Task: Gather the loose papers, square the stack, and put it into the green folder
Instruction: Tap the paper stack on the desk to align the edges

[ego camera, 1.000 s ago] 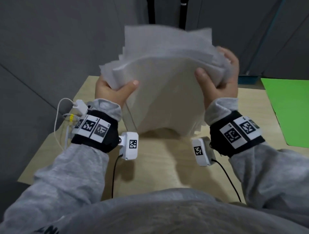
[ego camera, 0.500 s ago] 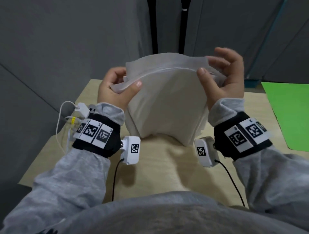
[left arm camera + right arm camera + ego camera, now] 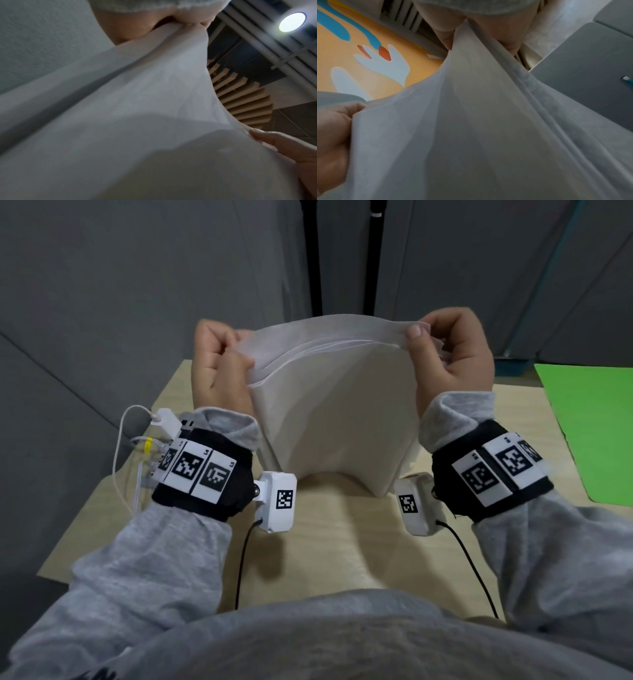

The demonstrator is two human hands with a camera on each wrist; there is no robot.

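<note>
A pale wooden desk [image 3: 329, 546] set against grey partition walls carries the work, its near edge hidden by the person's grey sweatshirt. Just beyond the two wrist cameras, a stack of white papers [image 3: 335, 412] stands on its lower edge on the desk, bowed into an arch. The left hand [image 3: 219, 364] grips the upper left corner with its fingers curled round the sheets, and the right hand [image 3: 455, 350] pinches the upper right corner, thumb on the near face. The hands are well apart, each clamped on the papers. Along the top edge several sheets sit at uneven heights, so the stack does not look fully squared; the left wrist view shows layered edges splaying below the grip. The chief risk, judging from this hold, is that the bowed sheets slide past one another or slip free, since only the corners are held and the middle is unsupported. A tight pinch could also crease the corners, and tapping the arched stack down might fold the bottom edge rather than even it. Farther off at the right edge of the desk lies the green folder [image 3: 592, 433], flat and well apart from the papers; carrying an unsquared stack that far could fan it again.
</note>
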